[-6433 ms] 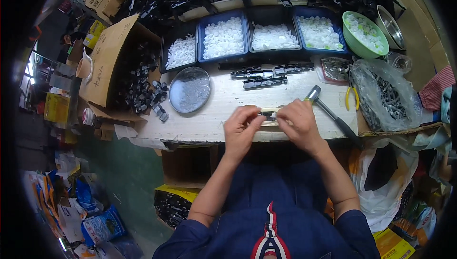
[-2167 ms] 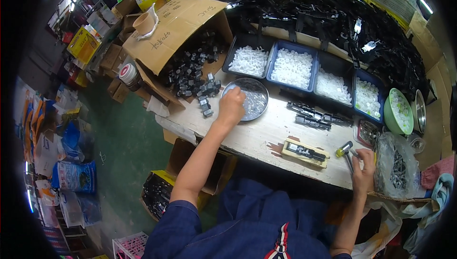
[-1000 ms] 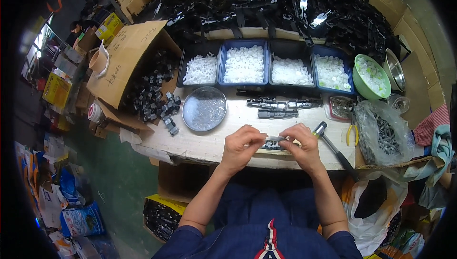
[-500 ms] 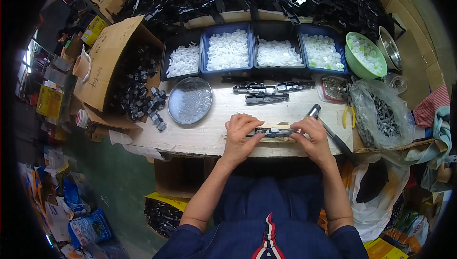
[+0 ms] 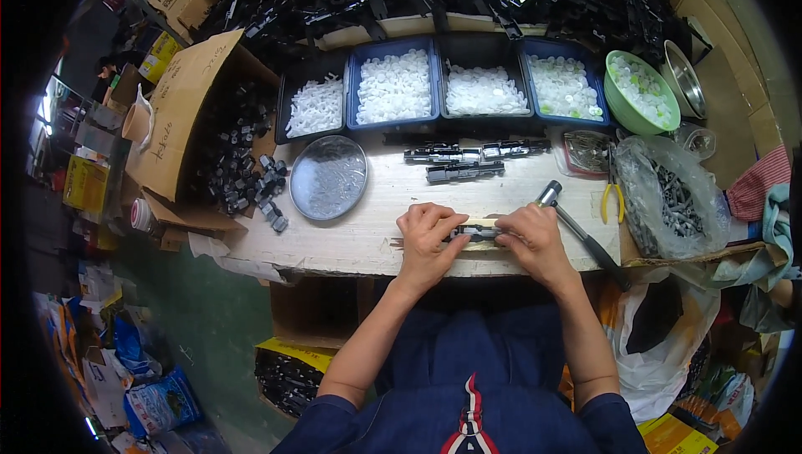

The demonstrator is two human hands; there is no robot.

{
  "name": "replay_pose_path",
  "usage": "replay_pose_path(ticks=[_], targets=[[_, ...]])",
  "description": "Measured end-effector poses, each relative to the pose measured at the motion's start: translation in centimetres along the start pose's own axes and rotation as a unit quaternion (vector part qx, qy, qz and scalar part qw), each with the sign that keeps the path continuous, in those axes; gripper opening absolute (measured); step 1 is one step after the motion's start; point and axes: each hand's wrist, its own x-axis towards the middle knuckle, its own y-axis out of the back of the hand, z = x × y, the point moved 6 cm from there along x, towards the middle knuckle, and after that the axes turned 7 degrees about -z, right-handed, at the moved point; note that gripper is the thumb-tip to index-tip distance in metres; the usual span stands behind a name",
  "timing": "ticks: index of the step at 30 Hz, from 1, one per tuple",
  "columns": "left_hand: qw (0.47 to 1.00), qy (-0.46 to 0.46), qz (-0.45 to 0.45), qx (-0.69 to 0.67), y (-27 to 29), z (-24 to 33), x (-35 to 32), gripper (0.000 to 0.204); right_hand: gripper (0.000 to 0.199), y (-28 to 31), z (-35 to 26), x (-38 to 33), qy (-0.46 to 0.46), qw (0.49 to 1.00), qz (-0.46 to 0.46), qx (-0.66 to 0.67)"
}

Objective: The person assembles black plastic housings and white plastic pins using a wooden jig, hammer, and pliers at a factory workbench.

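A narrow black and silver metal assembly [image 5: 474,233] lies lengthwise on a pale wooden block [image 5: 480,245] near the table's front edge. My left hand [image 5: 428,241] grips its left end, thumb and fingers closed around it. The right end is pinched by my right hand [image 5: 539,241], whose fingers hide much of it. Just right of that hand lies a hammer [image 5: 585,235] with a metal head and black handle. Farther back rest several similar black and silver assemblies [image 5: 466,172].
Four bins of white plastic parts, one a blue bin [image 5: 393,122], line the back beside a green bowl [image 5: 639,95]. At left are a round dish [image 5: 329,178] and a cardboard box [image 5: 180,120] of dark parts. Yellow-handled pliers [image 5: 612,202] and a plastic bag [image 5: 668,199] are at right.
My right hand has slid left along the assembly, closer to my left hand. The view has shifted slightly; the left hand still grips its end.
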Motion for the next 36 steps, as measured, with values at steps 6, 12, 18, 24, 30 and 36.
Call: replay_pose_path(ticks=[6, 12, 18, 24, 30, 36], targets=[[1.0, -0.005, 0.004, -0.006, 0.2, 0.2, -0.1, 0.024, 0.016, -0.3, 0.0, -0.1, -0.003, 1.0, -0.006, 0.001], [0.999, -0.045, 0.003, 0.017, -0.2, 0.1, 0.1, 0.016, 0.017, -0.3, 0.7, 0.1, 0.015, 0.999, 0.006, -0.039], [0.997, -0.062, 0.009, 0.045, -0.1, 0.1, 1.0, 0.011, 0.019, 0.0, -0.2, 0.0, 0.129, 0.975, 0.016, -0.178], [0.994, -0.075, 0.048, 0.062, -0.4, -0.4, -1.7, 0.015, 0.022, -1.5, -0.6, -1.8, 0.173, 0.963, -0.025, -0.204], [0.992, -0.098, 0.073, 0.033, -1.9, -0.2, -2.6, 0.016, 0.012, -1.7, 1.4, -3.2, 0.175, 0.981, 0.037, -0.075], [0.989, -0.089, 0.108, 0.048, -1.8, -0.7, -2.3, 0.008, 0.008, -1.6, 2.3, -1.4, 0.061, 0.998, -0.004, 0.008]])
